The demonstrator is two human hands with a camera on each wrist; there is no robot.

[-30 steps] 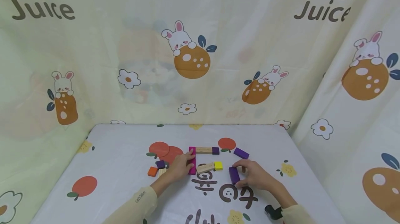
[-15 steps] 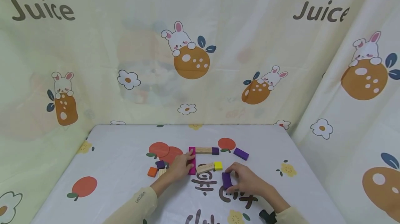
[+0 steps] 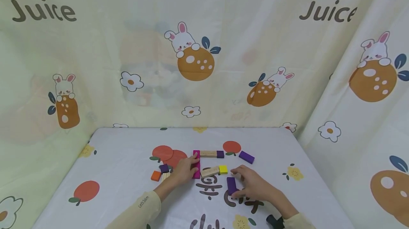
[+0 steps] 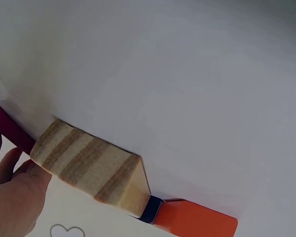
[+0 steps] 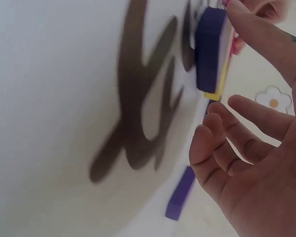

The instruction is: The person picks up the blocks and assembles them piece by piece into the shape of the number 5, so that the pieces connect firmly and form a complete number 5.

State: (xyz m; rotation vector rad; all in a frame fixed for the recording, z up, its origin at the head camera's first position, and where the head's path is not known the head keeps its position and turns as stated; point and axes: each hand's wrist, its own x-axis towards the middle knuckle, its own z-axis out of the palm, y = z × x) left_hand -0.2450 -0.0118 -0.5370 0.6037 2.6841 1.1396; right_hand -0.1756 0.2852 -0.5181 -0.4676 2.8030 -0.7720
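Right hand (image 3: pixel 255 185) here, fingers loosely spread, thumb right by the lower end of a smooth purple block (image 3: pixel 231 185), out at four o'clock from the glossy pink bar (image 3: pixel 196 165). Left hand (image 3: pixel 183 170) has bent fingers and thumb touching that bar; whether they pinch it, I can't tell. Nearer in, also four o'clock, a yellow cube (image 3: pixel 223 169) caps a slanted wooden block (image 3: pixel 210 172). Between eight and nine, a chunky block (image 4: pixel 84 160) (lovely striped grain, that) neighbours a boxy orange block (image 4: pixel 197 218).
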